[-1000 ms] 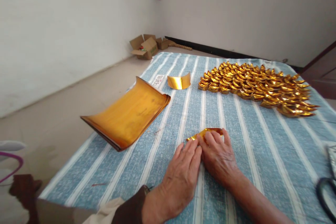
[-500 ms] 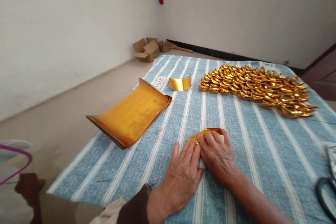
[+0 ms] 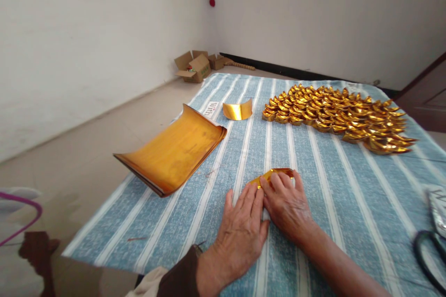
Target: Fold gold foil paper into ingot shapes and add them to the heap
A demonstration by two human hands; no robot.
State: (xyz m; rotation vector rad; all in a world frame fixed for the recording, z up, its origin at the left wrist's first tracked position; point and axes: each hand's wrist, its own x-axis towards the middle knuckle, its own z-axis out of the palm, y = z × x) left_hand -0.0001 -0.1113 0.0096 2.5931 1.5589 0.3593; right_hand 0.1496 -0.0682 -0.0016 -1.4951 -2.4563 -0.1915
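Gold foil sheet (image 3: 273,175) lies on the striped bench (image 3: 331,185), pinned flat under the spread left hand (image 3: 244,232) and right hand (image 3: 287,206), apparently to set a crease.

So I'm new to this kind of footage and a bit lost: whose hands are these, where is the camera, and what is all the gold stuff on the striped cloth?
The camera sits on a person's head and looks forward and down, so the two bare hands at the bottom are that person's own. There is no machine here. The left hand lies flat on the blue striped cloth. The right hand presses down on a small folded gold paper, with the fingertips of both hands meeting at it. Neither hand closes a grip around it; the paper is pinned flat under the fingers.

To the left lies a stack of gold sheets with curled edges. Behind it stands one curved gold strip. At the far right is a big pile of folded gold pieces. Black scissors show at the right edge, and cardboard boxes sit in the room's corner.
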